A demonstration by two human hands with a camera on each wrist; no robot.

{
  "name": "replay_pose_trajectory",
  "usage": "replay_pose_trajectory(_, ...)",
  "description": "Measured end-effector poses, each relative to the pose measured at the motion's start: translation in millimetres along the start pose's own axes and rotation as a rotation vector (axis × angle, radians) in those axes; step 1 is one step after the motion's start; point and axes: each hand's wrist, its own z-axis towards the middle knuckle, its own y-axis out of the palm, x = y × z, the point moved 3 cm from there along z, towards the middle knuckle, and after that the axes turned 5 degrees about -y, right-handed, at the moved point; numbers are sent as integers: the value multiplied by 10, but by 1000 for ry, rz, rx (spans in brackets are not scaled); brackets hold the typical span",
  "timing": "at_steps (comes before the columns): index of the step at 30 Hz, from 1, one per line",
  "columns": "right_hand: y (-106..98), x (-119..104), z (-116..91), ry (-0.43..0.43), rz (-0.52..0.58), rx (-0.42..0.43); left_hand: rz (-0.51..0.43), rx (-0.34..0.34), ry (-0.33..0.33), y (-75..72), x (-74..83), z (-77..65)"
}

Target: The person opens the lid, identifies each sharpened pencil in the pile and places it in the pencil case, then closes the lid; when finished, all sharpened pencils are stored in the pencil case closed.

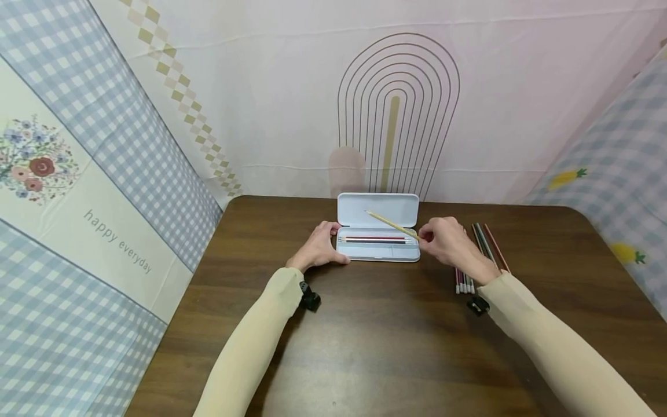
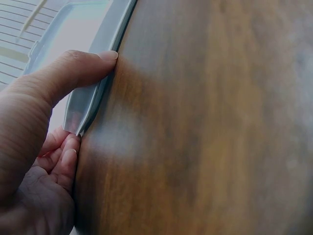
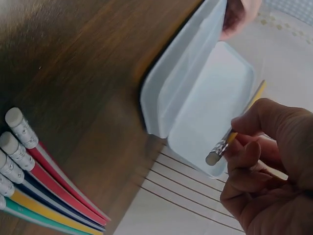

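A pale blue pencil case (image 1: 365,252) lies with its lid (image 1: 377,209) raised at the back. Inside, a few pencils (image 1: 375,239), one of them red, lie lengthwise. My left hand (image 1: 319,246) holds the case's left end, thumb (image 2: 98,63) on the front edge and curled fingers (image 2: 66,164) at the end. Between thumb and fingers, my right hand (image 3: 274,161) pinches a yellow pencil (image 1: 391,223) near its eraser end. That pencil slants over the case's right part, its tip up and leftward across the lid.
Right of the case, several pencils with white erasers (image 3: 22,127) lie side by side on the brown wooden table (image 1: 333,347), partly hidden by my right wrist. A reddish pencil (image 1: 497,246) lies at their right. Patterned cloth (image 1: 281,87) hangs behind the table.
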Motion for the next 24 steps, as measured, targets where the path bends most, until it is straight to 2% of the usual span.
replay_pose_trajectory(7, 169, 68, 157, -77, 0, -74, 4, 2, -3, 2, -7, 8)
replay_pose_trajectory(13, 245, 62, 276, -170, -43, -79, -6, 2, 5, -4, -7, 12)
replay_pose_trajectory(24, 422, 93, 448, -210, -114, -124, 0, -2, -3, -10, 12, 3)
